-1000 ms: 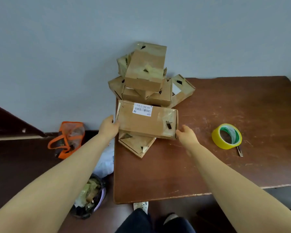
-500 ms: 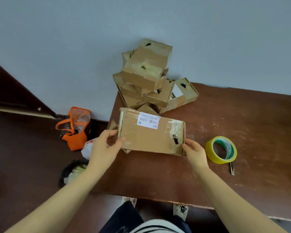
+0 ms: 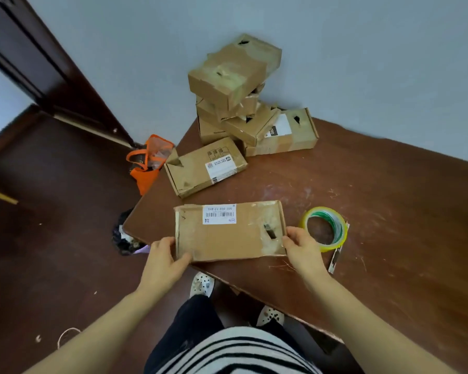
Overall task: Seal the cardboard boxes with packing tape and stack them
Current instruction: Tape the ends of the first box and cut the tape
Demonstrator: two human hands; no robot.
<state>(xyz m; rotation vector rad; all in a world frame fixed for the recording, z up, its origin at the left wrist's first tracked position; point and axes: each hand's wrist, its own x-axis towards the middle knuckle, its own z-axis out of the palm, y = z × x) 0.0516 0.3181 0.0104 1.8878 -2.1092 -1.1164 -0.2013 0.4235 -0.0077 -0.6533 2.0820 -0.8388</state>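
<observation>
A flat cardboard box point(image 3: 227, 236) with a white barcode label and a torn hole lies near the table's front left corner. My left hand point(image 3: 165, 259) grips its left end, thumb on top. My right hand point(image 3: 301, 248) holds its right end. A roll of yellow packing tape point(image 3: 325, 228) lies on the table just right of my right hand. Another labelled box point(image 3: 204, 166) lies behind. At the back against the wall stands a leaning pile of several cardboard boxes point(image 3: 238, 87).
The brown wooden table point(image 3: 376, 238) has bare room to the right and front right. A small cutter point(image 3: 335, 256) lies beside the tape. On the floor at left are an orange bag point(image 3: 149, 160) and a black rubbish bag point(image 3: 125, 238). My feet are under the table edge.
Both hands have pulled the flat box off the pile toward me to the table's front. The box that lay under it is now uncovered. The camera tilted down.
</observation>
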